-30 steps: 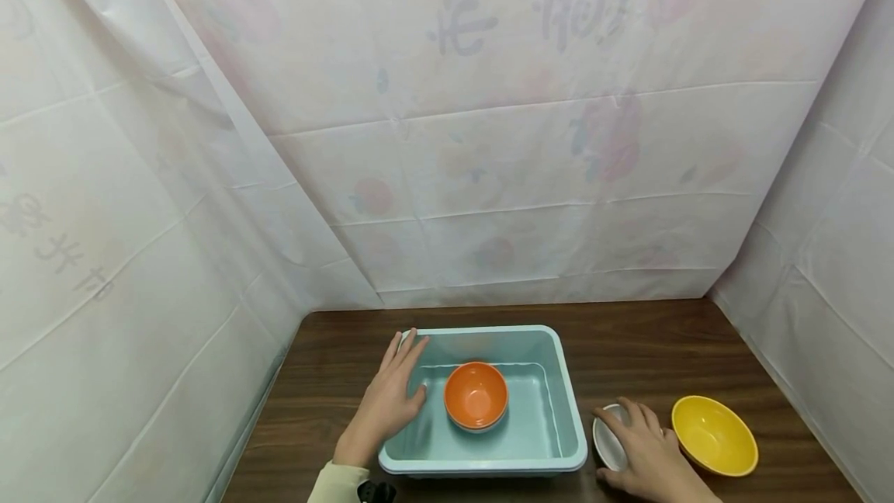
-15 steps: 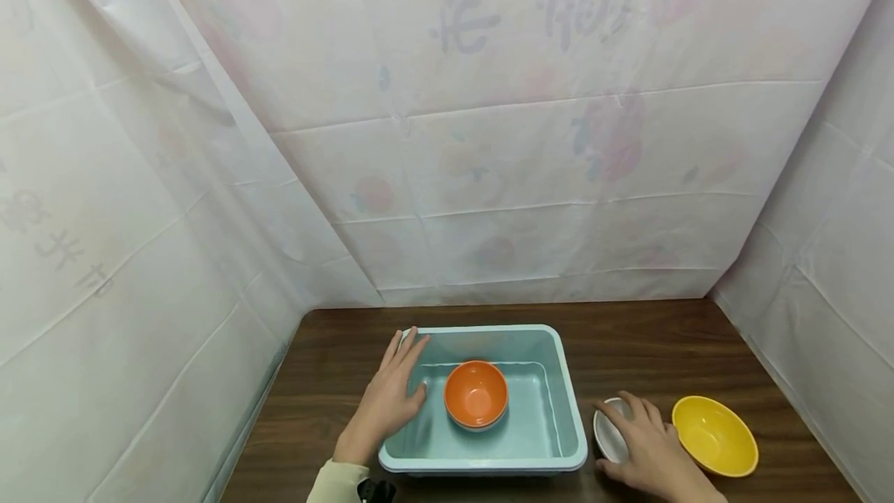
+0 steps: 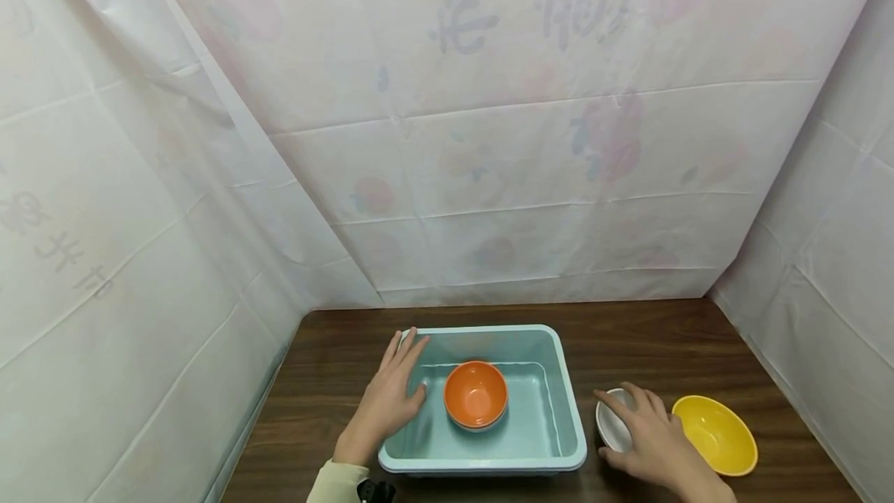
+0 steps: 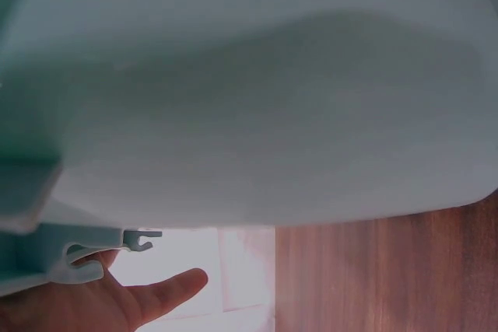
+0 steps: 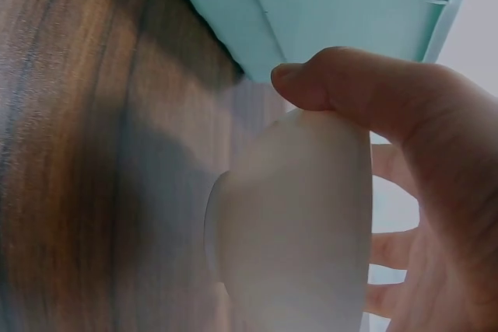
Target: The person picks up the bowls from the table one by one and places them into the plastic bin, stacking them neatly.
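Note:
My right hand (image 3: 649, 441) grips a white bowl (image 3: 615, 427) on the right, between the basin and a yellow bowl (image 3: 715, 435). In the right wrist view the thumb lies over the rim of the white bowl (image 5: 299, 215) and the other fingers are behind it. Its foot appears slightly off the wood, with a shadow beneath. My left hand (image 3: 384, 406) rests along the left rim of the light-blue basin (image 3: 489, 466), fingers fairly straight and thumb spread. Inside the basin, an orange bowl (image 3: 476, 394) sits in a pale bowl, of which only the lower edge shows.
The dark wooden table (image 3: 628, 332) carries everything. White printed sheeting (image 3: 489, 177) hangs at the back and on both sides, close to the table's edges. The yellow bowl stands just right of my right hand.
My right hand and the white bowl have shifted slightly away from me. The left hand, basin, orange bowl and yellow bowl stay where they were.

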Motion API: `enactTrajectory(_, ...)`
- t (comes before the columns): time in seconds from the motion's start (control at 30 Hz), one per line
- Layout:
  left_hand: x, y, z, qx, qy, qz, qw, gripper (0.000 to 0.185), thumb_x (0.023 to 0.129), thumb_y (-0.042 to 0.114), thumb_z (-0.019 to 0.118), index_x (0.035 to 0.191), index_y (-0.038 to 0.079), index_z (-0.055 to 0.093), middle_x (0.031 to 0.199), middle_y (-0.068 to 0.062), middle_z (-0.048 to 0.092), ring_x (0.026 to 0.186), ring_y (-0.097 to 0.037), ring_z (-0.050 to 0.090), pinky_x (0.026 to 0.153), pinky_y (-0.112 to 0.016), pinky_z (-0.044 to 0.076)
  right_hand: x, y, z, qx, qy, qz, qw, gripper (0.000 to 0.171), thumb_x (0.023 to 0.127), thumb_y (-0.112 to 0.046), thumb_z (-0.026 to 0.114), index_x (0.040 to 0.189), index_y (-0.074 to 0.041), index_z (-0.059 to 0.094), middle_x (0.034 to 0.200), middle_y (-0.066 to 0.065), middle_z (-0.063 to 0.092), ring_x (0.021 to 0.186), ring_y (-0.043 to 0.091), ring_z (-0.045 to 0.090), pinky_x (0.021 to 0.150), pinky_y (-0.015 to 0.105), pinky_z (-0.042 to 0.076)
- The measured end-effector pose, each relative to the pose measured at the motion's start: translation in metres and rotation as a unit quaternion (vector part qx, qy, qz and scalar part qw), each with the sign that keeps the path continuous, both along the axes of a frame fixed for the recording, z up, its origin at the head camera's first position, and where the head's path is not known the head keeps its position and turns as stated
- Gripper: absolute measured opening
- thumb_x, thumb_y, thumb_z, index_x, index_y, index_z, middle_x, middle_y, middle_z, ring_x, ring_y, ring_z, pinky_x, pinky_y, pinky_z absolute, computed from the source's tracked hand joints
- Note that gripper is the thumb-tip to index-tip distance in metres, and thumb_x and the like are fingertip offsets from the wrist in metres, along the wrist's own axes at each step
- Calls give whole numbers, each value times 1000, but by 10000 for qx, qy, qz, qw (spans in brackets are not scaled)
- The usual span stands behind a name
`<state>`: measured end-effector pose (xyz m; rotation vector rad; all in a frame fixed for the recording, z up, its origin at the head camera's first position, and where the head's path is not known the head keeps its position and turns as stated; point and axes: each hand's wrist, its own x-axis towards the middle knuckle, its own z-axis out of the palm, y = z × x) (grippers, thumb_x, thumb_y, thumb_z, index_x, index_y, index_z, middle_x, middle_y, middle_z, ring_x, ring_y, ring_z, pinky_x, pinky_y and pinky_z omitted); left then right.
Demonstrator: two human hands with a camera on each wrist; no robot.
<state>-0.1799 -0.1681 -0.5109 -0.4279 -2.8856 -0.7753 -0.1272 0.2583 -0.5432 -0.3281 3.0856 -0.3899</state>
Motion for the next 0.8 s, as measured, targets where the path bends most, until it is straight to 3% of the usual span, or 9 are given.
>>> enactTrajectory(0.4, -1, 0, -1, -21, 9, -6, 10000, 78, 90, 14, 75, 159, 20, 41, 172, -3, 23, 161, -32, 13, 115, -60, 40, -5, 2, 15, -71, 544, 107, 9984, 78, 71, -50, 89, 140, -26, 63, 145, 24, 51, 125, 53, 51, 78, 76, 48)
enactTrajectory(0.8, -1, -1, -1, -42, -61, 13, 10000, 78, 90, 15, 75, 160, 21, 40, 172, -2, 23, 161, -31, 13, 115, -60, 40, -16, -1, 31, -35, 804, 276, 9964, 77, 71, -51, 89, 141, -29, 63, 147, 22, 51, 126, 52, 50, 72, 62, 50)
